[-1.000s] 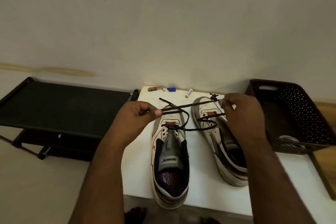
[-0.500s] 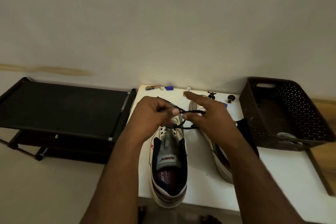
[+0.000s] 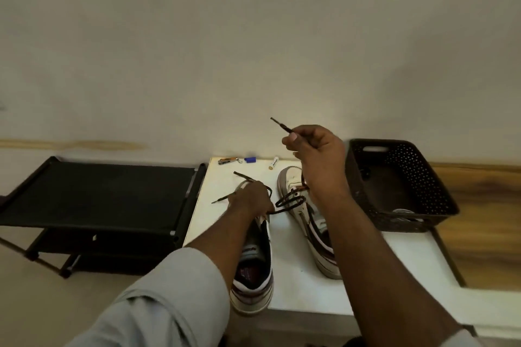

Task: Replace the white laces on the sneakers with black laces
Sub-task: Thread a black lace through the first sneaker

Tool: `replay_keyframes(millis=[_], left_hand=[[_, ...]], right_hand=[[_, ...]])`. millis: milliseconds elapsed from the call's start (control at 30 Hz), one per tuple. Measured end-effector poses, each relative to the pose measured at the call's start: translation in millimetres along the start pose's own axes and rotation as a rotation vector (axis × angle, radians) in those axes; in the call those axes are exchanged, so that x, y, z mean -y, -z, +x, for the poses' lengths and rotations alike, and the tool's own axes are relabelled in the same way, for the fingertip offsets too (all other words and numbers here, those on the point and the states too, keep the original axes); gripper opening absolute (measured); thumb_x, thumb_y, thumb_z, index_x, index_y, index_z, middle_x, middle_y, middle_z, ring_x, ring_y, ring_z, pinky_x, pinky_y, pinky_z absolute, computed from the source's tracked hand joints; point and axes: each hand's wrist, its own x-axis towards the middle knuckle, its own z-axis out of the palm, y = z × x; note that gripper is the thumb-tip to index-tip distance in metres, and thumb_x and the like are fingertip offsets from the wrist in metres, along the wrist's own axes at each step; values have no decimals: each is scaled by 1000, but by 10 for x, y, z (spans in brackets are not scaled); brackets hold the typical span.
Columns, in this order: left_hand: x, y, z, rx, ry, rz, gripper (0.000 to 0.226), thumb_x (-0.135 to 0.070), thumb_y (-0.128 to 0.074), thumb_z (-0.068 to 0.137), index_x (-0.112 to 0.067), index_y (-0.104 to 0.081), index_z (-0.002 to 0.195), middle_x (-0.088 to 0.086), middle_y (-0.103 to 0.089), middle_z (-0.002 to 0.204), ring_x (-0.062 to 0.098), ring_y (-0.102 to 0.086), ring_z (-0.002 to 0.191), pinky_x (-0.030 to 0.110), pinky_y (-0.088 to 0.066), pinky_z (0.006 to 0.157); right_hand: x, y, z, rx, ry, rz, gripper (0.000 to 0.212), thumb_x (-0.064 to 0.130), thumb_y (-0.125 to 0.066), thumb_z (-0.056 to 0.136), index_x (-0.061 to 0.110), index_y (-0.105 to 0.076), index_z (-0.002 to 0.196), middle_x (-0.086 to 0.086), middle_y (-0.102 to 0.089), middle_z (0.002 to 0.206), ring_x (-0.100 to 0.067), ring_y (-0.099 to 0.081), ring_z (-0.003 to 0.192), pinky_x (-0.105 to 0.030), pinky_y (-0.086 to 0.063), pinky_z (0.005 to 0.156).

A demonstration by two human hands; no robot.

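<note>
Pinching a thin black cord lace (image 3: 282,124) up high, the right hand (image 3: 315,149); left hand (image 3: 249,198) grips laces on the worn white leather sneaker (image 3: 255,276) on the smooth white table (image 3: 298,290).

no legible text; print on left sneaker (image 3: 255,255) tongue blurred.
</note>
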Motion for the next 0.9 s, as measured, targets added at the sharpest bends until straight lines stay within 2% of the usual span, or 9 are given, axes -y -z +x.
replay_keyframes(millis=[67,167,233,333,400,467,600,767,900], left_hand=[[-52,75,-147,19,7,-381,17,-22,-71,81,-6,-67,84,5,-63,83,24,-62,85,24,-46,66],[-132,446,-525,-31,16,-830,11,-15,-69,88,-5,-67,86,8,-64,81,20,-60,82,22,-44,70],[-209,848,-797,-89,-13,-948,10,-15,-64,93,-8,-62,87,6,-63,80,9,-64,64,13,-45,49],[-324,1538,-1217,-190,-73,-1006,8,-13,-62,93,-5,-61,95,6,-63,81,13,-61,64,10,-39,33],[-403,1906,-1462,-218,-122,-961,10,-18,-63,93,-8,-63,93,3,-66,77,14,-62,66,17,-49,53],[-463,2180,-1683,-247,-152,-921,11,-23,-65,92,-12,-65,89,-1,-69,74,12,-65,66,27,-41,74],[-590,2530,-2063,-315,-209,-929,12,-25,-62,94,-15,-66,89,-3,-72,78,11,-67,66,34,-34,79],[-753,2929,-2421,-414,-311,-987,11,-21,-61,95,-13,-66,89,1,-71,84,13,-68,71,27,-40,67],[-947,3256,-2635,-495,-422,-1004,11,-22,-61,94,-12,-66,91,3,-73,87,15,-69,75,30,-44,74]], right_hand=[[199,13,31,-2,-9,52,14,2,-63,89,15,-66,85,-4,-73,79,-9,-67,73,-20,-51,69],[559,49,38,12,-35,92,11,6,-62,90,15,-68,89,-2,-73,79,-9,-67,75,-19,-51,68],[839,31,27,17,-29,104,9,6,-61,91,11,-68,91,-4,-72,78,-4,-66,68,-12,-49,62],[1271,-93,-5,35,-16,120,10,4,-60,91,11,-66,87,-7,-70,77,0,-64,61,-8,-46,55],[1532,-184,-38,57,2,108,11,4,-61,90,13,-64,85,-8,-70,79,-2,-64,62,-9,-46,55],[1784,-256,-96,65,14,100,10,4,-61,89,12,-64,84,-9,-71,80,-2,-63,61,-12,-45,56],[2225,-389,-205,65,48,97,10,3,-62,85,11,-66,80,-13,-73,84,-7,-61,63,-18,-45,61],[2696,-540,-273,54,81,155,13,5,-63,85,12,-66,75,-13,-72,86,-14,-57,70,-25,-45,67],[3023,-662,-236,62,95,186,10,3,-68,80,11,-68,75,-5,-68,81,-14,-57,71,-31,-49,75]])
